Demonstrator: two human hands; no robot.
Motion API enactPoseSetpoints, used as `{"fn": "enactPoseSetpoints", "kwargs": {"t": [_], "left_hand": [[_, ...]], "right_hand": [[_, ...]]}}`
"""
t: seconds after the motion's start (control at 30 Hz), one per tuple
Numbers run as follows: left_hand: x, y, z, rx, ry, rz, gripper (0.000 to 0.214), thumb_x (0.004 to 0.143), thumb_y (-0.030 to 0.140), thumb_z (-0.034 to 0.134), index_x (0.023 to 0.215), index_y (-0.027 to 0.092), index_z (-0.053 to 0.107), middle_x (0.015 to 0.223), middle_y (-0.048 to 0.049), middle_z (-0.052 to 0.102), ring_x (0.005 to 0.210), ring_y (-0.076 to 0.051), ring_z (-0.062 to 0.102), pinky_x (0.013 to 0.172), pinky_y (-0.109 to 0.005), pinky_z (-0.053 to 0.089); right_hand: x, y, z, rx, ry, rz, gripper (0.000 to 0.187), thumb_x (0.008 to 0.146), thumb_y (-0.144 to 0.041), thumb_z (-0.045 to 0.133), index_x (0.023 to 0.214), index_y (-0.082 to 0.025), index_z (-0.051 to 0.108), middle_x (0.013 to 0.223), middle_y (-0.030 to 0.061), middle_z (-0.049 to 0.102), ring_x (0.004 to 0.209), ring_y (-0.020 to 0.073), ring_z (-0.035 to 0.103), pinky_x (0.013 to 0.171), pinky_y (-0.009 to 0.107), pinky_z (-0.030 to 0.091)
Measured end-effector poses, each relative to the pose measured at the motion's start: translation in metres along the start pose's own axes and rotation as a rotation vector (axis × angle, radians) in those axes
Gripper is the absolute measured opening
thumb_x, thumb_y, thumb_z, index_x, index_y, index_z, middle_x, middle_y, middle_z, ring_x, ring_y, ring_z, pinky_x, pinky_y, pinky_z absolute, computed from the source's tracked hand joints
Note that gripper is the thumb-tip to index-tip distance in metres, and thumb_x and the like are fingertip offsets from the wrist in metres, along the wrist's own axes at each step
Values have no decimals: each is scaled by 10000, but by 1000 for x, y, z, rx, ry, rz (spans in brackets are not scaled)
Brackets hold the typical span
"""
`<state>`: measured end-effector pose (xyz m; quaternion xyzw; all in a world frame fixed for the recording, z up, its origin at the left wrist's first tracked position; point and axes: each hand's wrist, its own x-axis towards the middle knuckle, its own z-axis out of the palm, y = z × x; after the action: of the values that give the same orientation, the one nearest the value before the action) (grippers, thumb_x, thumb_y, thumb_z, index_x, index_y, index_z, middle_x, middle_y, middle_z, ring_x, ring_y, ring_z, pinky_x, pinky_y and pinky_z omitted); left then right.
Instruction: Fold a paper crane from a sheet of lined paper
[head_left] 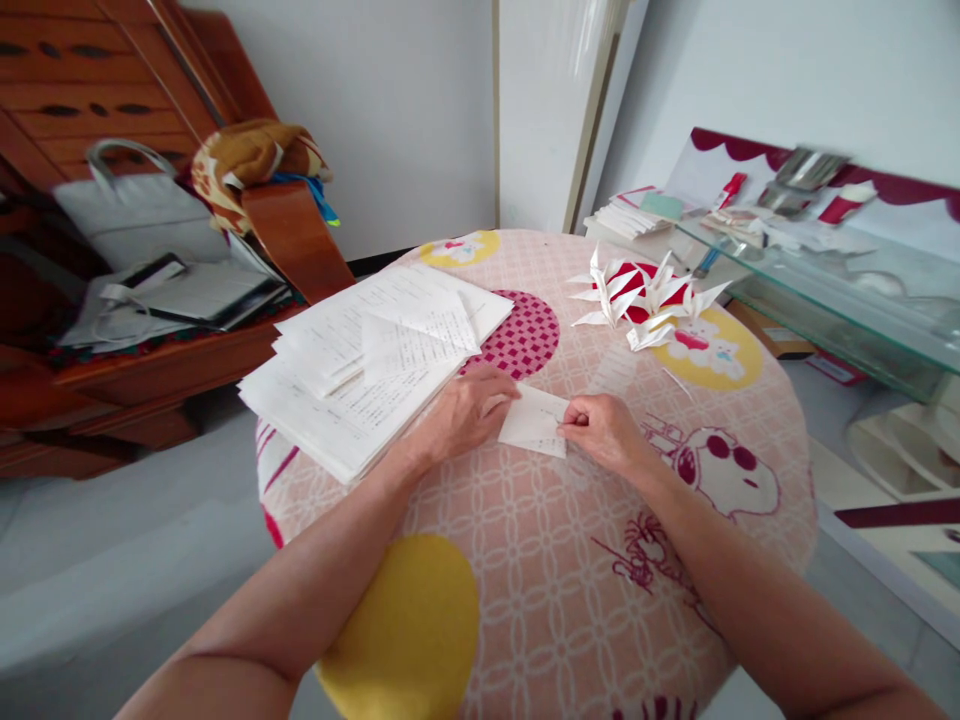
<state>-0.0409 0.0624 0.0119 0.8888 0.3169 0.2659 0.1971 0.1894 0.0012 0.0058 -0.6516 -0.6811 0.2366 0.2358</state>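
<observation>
A small piece of folded white paper (529,418) with handwriting on it lies between my hands on the round table. My left hand (469,408) rests at its left edge, fingers curled together on the paper. At the right edge, my right hand (604,430) pinches the paper between thumb and forefinger. Left of my hands is a stack of handwritten sheets (337,400), with a loose folded sheet (416,335) on top. Several folded white paper cranes (615,290) stand together beyond my right hand.
A patterned pink cloth (555,570) covers the table. To the right is a glass shelf (840,290) holding papers, a metal container (806,175) and a red item (731,190). A wooden bench on the left carries a grey bag (142,225) and a laptop-like flat device (210,295).
</observation>
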Motion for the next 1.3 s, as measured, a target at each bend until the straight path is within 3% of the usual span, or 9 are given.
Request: {"fn": "enactPoseSetpoints", "kwargs": {"t": [0.07,0.13,0.27,0.47,0.57,0.7,1.0,1.17,1.3], "left_hand": [[10,-2,12,9,12,21,395,924,177,514,1307,174,609,1348,-106,628,1248,-231,576,1085,-414,454],[18,-4,25,35,-48,11,444,916,198,542,1359,187,565,1347,-111,627,1256,-246,569,1084,-428,453],[21,-6,34,32,-105,-53,445,887,160,554,1330,177,592,1169,-97,695,1106,-228,628,1005,-392,490],[20,-3,24,27,-169,-122,360,860,199,581,1208,155,667,1054,-83,697,973,-205,624,895,-344,486],[20,3,21,-65,-223,-180,342,835,202,601,1167,173,678,899,-28,698,797,-160,612,761,-289,473],[18,10,17,-111,-290,-269,160,809,203,627,929,159,724,726,1,658,653,-129,567,647,-257,415],[10,19,22,-114,-245,-233,267,767,180,635,1029,170,681,937,-32,672,770,-146,602,763,-285,473],[9,22,23,-94,-237,-263,253,728,205,685,975,170,644,896,-20,656,763,-157,589,737,-296,465],[10,24,22,-192,-269,-277,107,755,188,649,856,171,616,750,14,634,675,-131,564,644,-257,429]], "right_hand": [[0,0,0,-2,-2,-2,97,728,-149,699,644,-173,658,623,8,667,594,147,585,588,257,377],[0,-1,0,-1,-2,-1,101,727,-146,696,640,-177,653,617,2,666,588,143,584,586,254,378],[1,-1,-1,4,3,16,116,723,-159,717,639,-185,641,612,-4,664,584,138,578,579,248,379],[0,0,-1,4,5,21,123,720,-184,749,668,-189,638,637,-1,676,597,141,584,578,249,383],[-1,-1,-2,-1,4,21,135,715,-181,756,659,-190,633,626,-5,668,591,139,577,567,248,376],[-1,-4,-4,-7,-19,28,131,715,-201,769,673,-187,646,621,-6,661,587,137,569,557,248,362],[-2,-3,-4,-21,-21,-3,106,727,-196,757,691,-184,658,614,-14,652,588,134,565,570,249,359],[-2,-3,-3,-19,-21,-36,141,729,-203,764,666,-187,638,595,-22,640,578,130,551,559,243,340],[-4,-5,-5,-49,-57,-81,144,749,-221,769,691,-187,641,608,-22,637,587,132,547,570,246,331]]}}
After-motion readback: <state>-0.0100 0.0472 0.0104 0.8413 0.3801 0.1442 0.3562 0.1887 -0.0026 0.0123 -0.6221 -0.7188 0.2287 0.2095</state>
